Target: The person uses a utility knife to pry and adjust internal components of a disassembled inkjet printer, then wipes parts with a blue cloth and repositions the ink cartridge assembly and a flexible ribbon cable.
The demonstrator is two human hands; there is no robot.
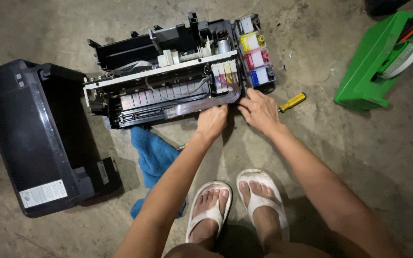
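An opened inkjet printer chassis [158, 91] lies on the concrete floor with its cover off, showing rails, tubes and circuitry. Colour ink tanks [255, 52] in yellow, red and blue sit at its right end. My left hand [211, 122] rests against the printer's front right edge, fingers curled under it. My right hand [260, 111] touches the front corner just below the ink tanks, fingers spread. Whether either hand grips a part is hard to tell.
The printer's black outer cover [34, 138] lies to the left. A blue cloth [154, 155] sits below the chassis. A yellow-handled screwdriver [291, 102] lies right of my right hand. A green box [374, 62] stands at the far right. My feet in white sandals [237, 200] are below.
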